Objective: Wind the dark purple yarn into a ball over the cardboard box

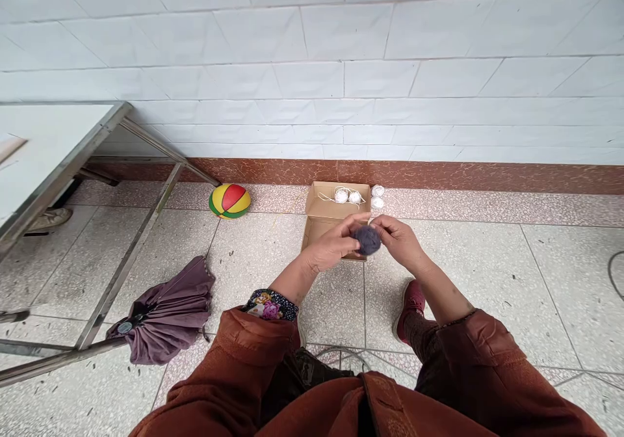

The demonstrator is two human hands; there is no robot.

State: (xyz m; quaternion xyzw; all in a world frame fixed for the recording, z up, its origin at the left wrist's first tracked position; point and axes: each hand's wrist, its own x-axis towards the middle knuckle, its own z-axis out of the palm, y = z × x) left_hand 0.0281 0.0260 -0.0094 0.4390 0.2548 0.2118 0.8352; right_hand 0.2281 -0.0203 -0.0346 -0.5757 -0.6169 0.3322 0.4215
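A dark grey-purple ball of yarn [367, 240] is gripped in my left hand [332, 245], fingers around its left side. My right hand [397, 242] is at the ball's right edge with thumb and fingertips pinched together; what lies between them, perhaps a strand, is too small to make out. Below and behind my hands an open cardboard box [314, 229] rests on the floor, partly hidden by my left hand. On its lid lie two white yarn balls [341, 195] with loose strands. Two more white yarn balls [377, 191] sit just right of the box.
A red, yellow and green ball [229, 201] lies by the wall, left of the box. A folded purple umbrella [170, 313] is on the floor beside a metal-framed table [53, 157]. The tiled wall [341, 79] rises behind the box. Someone's shoe [51, 219] shows under the table.
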